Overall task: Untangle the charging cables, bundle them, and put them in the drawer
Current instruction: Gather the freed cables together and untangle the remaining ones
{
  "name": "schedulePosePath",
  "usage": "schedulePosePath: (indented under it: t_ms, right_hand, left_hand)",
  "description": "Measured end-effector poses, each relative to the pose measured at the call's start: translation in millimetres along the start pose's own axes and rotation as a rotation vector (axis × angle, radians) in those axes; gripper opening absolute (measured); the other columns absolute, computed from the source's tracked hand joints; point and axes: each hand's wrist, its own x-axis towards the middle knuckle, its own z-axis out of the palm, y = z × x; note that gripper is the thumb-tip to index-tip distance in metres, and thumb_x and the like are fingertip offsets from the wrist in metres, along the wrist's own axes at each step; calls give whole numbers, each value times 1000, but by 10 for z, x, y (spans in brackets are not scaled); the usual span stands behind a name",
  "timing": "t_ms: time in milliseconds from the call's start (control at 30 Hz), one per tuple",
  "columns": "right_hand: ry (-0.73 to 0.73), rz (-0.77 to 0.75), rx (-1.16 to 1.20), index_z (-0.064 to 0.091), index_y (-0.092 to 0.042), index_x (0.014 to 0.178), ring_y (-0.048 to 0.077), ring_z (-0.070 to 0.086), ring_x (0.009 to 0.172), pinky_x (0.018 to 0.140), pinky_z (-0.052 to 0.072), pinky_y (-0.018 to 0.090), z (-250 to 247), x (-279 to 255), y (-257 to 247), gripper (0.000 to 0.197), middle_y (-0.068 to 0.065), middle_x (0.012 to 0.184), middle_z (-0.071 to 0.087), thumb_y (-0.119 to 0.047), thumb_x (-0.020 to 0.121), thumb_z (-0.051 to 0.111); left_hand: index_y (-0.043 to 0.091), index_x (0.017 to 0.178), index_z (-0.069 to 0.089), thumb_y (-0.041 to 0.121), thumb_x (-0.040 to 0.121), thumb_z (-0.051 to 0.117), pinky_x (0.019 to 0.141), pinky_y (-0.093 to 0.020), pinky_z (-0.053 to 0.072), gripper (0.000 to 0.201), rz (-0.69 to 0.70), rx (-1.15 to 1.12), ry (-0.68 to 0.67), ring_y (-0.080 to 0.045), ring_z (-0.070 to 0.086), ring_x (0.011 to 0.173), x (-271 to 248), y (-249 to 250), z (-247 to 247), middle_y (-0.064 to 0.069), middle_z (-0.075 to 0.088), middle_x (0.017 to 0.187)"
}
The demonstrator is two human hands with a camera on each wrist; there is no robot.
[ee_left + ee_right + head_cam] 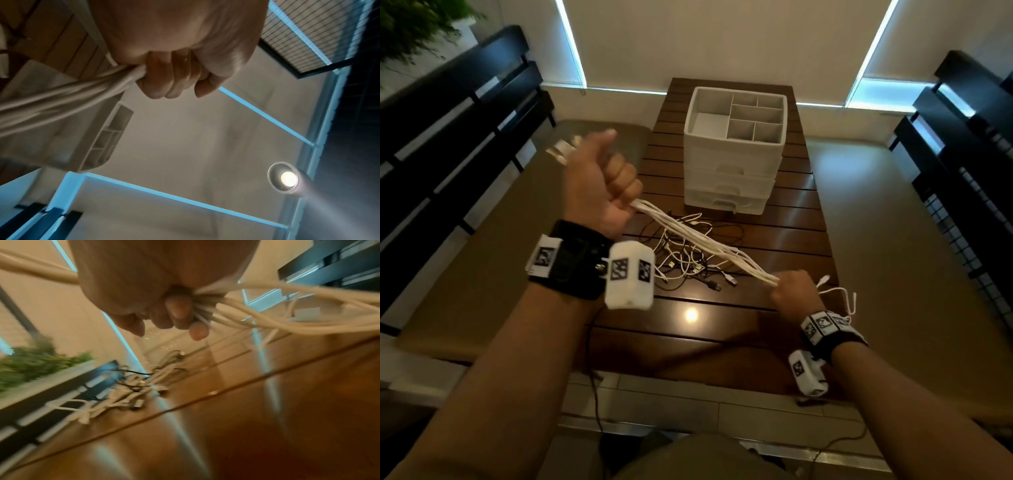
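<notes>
Dark slatted desk fills the middle of the head view. Left hand, fisted, grips one end of a white cable bundle; its long axis slants from centre-left down to the right hand, clenched on the other end. Below it lie loose cables, tangled, uncountable. One drawer unit stands above, three drawers shut.

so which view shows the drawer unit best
The head view: the whole drawer unit shows on the table, divided top tray and closed drawers. The left wrist view catches only a blurred slice of it. In the right wrist view I cannot make it out.
</notes>
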Motion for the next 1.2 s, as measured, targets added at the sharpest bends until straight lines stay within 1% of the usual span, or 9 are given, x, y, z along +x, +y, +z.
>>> schedulePosePath:
  t_ms: [100,233,367,500,633,767,900,1033,1200]
  right_hand:
    - [-14,97,3,60,-22,63,34,63,68,60,40,33,-28,-69,227,38,4,64,62,-33,99,54]
    - [-67,152,-34,73,-18,82,37,67,79,65,45,35,-94,-6,215,43,11,81,71,-45,97,44]
    - [-188,108,-32,60,-27,77,24,66,73,66,55,37,-64,37,273,54,0,78,69,-78,90,49]
    - [-272,159,60,72,-21,80,20,68,65,61,57,37,-79,68,335,45,3,70,71,-62,93,62]
    - [-205,252,-30,57,-14,62,30,65,67,58,49,35,-33,113,279,40,12,75,66,-37,95,62]
    - [-321,182,36,66,-21,75,20,65,63,61,54,37,1,83,274,68,3,72,70,-88,77,59]
    - [-481,106,-22,58,-27,112,19,56,104,90,51,44,-126,19,488,108,-4,110,58,-109,43,47]
    - [-604,171,139,35,-28,155,26,45,137,111,43,49,-441,93,527,116,0,149,43,-87,62,74]
    - [-465,75,577,61,-28,129,20,65,118,98,55,42,-837,566,90,34,-5,121,68,-25,97,72]
  left_hand:
    - [25,61,21,24,102,57,33,-23,19,54,31,-20,-8,-11,11,40,31,114,-83,7,15,48]
    - [24,56,24,29,105,55,32,-22,20,58,8,19,-70,-10,12,38,60,-24,-155,6,15,47]
    - [22,52,26,35,108,51,33,-22,23,62,-26,30,-82,-9,16,37,93,-81,-336,6,17,46]
    - [22,51,28,38,108,50,32,-22,22,63,-78,16,-48,-9,16,36,54,-114,-448,7,19,45]
    - [24,56,26,34,105,55,32,-22,20,58,-57,5,38,-9,15,36,19,-130,-391,8,19,45]
    - [25,61,25,31,104,56,33,-23,20,54,-17,-2,103,-9,15,38,65,-114,-394,8,19,46]
    - [26,62,25,30,103,57,33,-23,20,52,-5,-13,138,-10,14,39,121,-74,-496,8,19,48]
    - [26,58,22,28,102,57,32,-23,17,56,-55,22,131,-10,12,38,107,-151,-579,7,15,48]
    - [26,59,23,25,102,55,32,-22,15,54,-119,69,108,-10,12,37,27,-297,-735,8,16,47]
